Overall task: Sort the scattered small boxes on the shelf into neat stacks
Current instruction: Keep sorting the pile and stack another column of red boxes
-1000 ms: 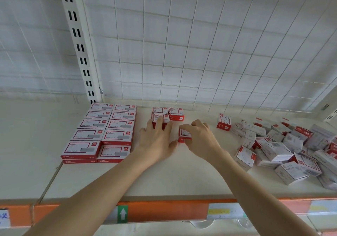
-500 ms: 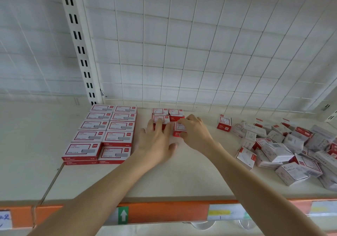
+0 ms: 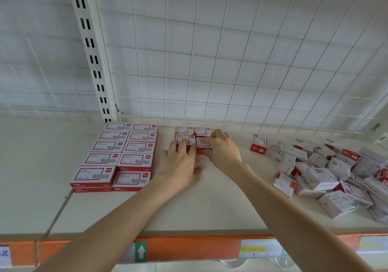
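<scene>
White wire-grid panel (image 3: 231, 61) backs a cream shelf (image 3: 210, 208) with an orange strip (image 3: 189, 248) along its front edge. Near the back edge, mid-shelf, sits a block of small boxes (image 3: 184, 130), two wide.

Right hand (image 3: 222, 149) holds a small box (image 3: 202, 143) at the block's front right corner, fingers curled onto it. Left hand (image 3: 180, 164) lies on the front left box, fingers straight and slightly spread.

Judgement: placement in progress. The box should be pressed flush against both neighbours, with the left hand bracing the block, before release.

Scattered pile (image 3: 327, 173) at the right end awaits sorting. Larger boxes (image 3: 126, 156) are stacked in two columns toward the left.

Legible: "STAPLES" on pile boxes, and a white arrow on a green label (image 3: 140, 250). Other print is too small to read.
</scene>
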Action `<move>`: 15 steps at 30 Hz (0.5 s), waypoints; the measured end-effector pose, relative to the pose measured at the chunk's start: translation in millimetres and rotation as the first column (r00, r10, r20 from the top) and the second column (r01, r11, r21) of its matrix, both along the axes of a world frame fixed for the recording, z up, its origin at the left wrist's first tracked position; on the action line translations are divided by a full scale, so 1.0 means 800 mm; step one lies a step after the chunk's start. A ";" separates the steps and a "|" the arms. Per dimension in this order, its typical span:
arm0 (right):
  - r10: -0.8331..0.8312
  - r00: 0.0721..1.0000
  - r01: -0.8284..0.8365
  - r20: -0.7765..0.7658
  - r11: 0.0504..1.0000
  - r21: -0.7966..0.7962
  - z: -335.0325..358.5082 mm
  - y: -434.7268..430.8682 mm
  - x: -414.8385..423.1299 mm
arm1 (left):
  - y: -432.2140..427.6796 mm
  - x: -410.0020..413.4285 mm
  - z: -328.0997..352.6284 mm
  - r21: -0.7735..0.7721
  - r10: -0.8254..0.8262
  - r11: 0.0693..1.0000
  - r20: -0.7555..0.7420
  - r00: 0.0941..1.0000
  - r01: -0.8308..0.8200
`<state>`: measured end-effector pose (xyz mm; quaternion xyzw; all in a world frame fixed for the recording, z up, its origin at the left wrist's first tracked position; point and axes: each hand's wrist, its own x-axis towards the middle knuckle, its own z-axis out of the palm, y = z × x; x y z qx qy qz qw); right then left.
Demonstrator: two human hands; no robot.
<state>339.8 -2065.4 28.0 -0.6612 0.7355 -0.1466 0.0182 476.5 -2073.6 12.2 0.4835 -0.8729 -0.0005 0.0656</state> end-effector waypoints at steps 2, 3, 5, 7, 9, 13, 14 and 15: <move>0.000 1.000 0.000 -0.014 1.000 -0.010 -0.001 -0.001 -0.001 | -0.001 0.000 0.001 -0.006 -0.005 1.000 -0.008 1.000 0.005; 0.000 1.000 0.000 -0.022 1.000 -0.012 -0.002 -0.002 -0.001 | -0.001 0.001 0.001 -0.010 -0.007 1.000 -0.010 1.000 0.007; -0.002 1.000 0.001 -0.025 1.000 -0.019 -0.004 -0.003 -0.001 | -0.001 0.002 0.001 -0.013 -0.012 1.000 -0.005 1.000 0.012; 0.000 1.000 -0.001 -0.026 1.000 -0.024 -0.005 -0.004 -0.002 | -0.001 0.002 -0.001 -0.011 -0.012 1.000 -0.005 1.000 0.012; -0.001 1.000 0.001 -0.024 1.000 -0.031 -0.005 -0.004 -0.002 | -0.001 0.002 -0.002 -0.015 -0.007 1.000 -0.009 1.000 0.007; -0.006 1.000 0.005 -0.026 0.999 -0.042 -0.007 -0.005 -0.002 | 0.000 0.001 0.000 -0.017 -0.011 1.000 -0.011 1.000 0.011; -0.005 1.000 0.004 -0.030 0.999 -0.044 -0.007 -0.005 -0.002 | 0.001 0.001 0.001 -0.017 -0.011 1.000 -0.010 1.000 0.011; -0.004 0.999 0.003 -0.033 0.999 -0.047 -0.008 -0.006 -0.002 | 0.001 0.001 0.002 -0.018 -0.010 1.000 -0.012 1.000 0.009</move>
